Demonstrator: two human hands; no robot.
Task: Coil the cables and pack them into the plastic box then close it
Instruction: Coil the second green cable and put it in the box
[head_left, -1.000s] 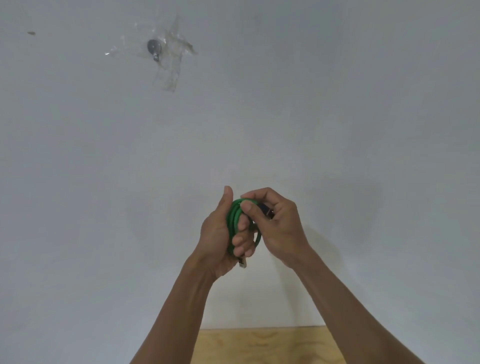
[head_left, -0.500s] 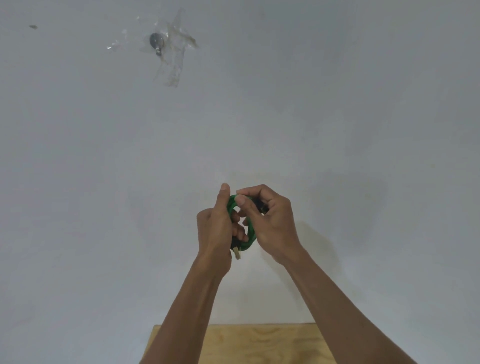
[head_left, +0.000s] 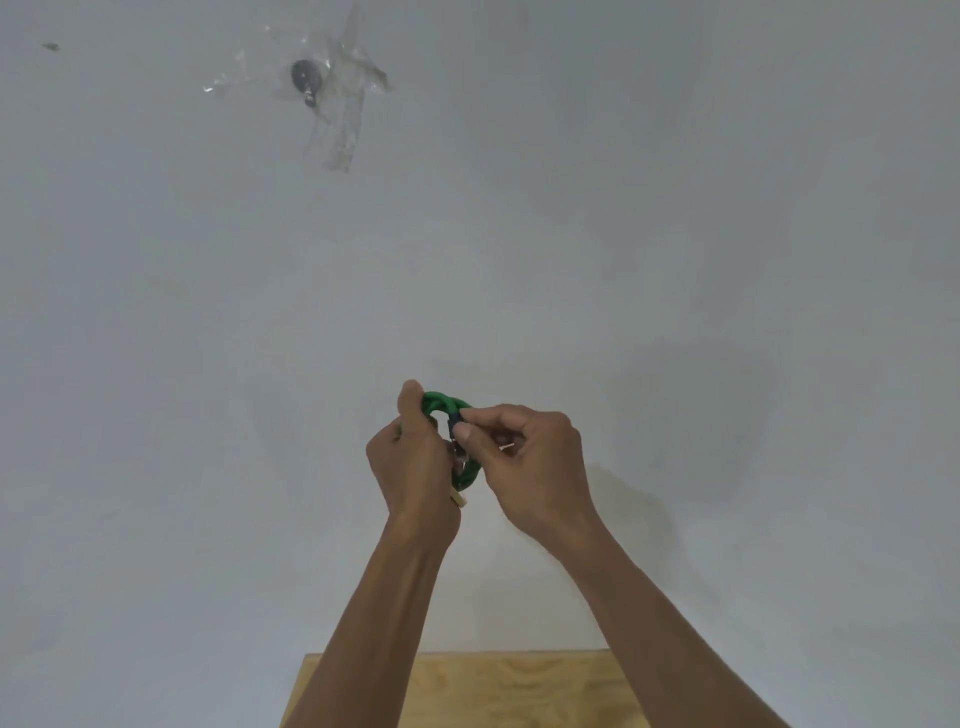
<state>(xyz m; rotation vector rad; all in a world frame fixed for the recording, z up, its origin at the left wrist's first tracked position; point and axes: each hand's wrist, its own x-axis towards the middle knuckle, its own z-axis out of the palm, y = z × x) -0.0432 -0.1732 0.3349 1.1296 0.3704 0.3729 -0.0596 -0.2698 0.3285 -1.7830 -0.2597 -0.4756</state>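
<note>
A green cable (head_left: 441, 404) wound into a small coil is held up in front of a plain white wall. My left hand (head_left: 410, 462) grips the coil's left side, its thumb up over the top loop. My right hand (head_left: 530, 462) pinches a dark connector (head_left: 457, 422) at the coil's right side between thumb and forefinger. A pale plug end (head_left: 459, 500) sticks out below my left hand. The plastic box is out of view.
A wooden tabletop (head_left: 498, 691) shows at the bottom edge between my forearms. High on the wall at the upper left a small metal disc (head_left: 302, 76) is stuck under strips of clear tape.
My left hand has turned its back to the camera. My right hand has slid from wrapping over the coil to pinching the dark connector. More of the wooden table shows.
</note>
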